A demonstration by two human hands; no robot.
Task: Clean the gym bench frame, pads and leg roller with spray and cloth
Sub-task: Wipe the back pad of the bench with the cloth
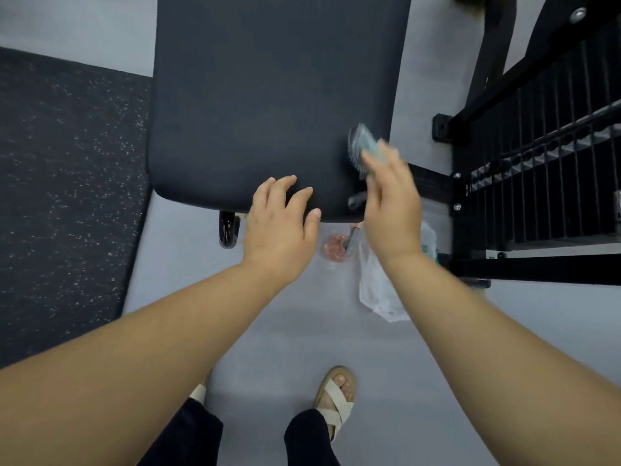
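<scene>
The black bench pad (268, 95) fills the far middle of the view, its rounded near edge facing the person. The left hand (280, 230) lies on that near edge, a little right of centre. Its grip is released: the fingers are spread and nearly straight, their tips resting on the pad's top and holding nothing.

The right hand (391, 210) is over the pad's near right corner, and its grip is closed around a teal object (364, 149). The object sticks out past the fingertips toward the far left, above the pad's right margin. Motion blur hides what it is, though its far side looks dark and ridged. I cannot tell whether it touches the pad.

Under the near edge, left of the left hand, a glossy black frame foot (228, 228) shows. On the grey floor (285, 331) between the two wrists lies a small pink thing (334, 247), and just beside it, partly under the right forearm, a clear plastic bag (379, 287). A black rack (537, 146) stands at right, and a dark speckled mat (67, 163) lies at left. A sandalled foot (336, 395) stands near.
</scene>
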